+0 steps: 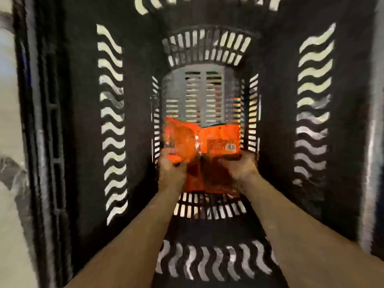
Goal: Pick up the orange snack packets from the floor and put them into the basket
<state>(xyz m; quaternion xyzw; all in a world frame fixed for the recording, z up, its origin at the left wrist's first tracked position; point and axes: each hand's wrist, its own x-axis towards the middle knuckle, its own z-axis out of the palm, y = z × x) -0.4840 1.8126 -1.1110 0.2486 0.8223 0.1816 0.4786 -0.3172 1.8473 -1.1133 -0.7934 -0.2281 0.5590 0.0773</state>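
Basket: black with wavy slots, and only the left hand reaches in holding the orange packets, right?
No, both hands reach in. The head view shows the left hand and right hand together holding the orange packets inside the black basket with wavy slots.

The basket (79,142) interior was dim, its black walls backlit by pale light through the wavy slots. Motion blur smeared the whole frame, worst at the left edge. Wide-angle distortion bowed the walls, and the orange packets (218,140) glowed saturated.

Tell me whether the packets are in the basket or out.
In. The left hand and right hand hold the packets low inside the basket, its slotted walls all around.
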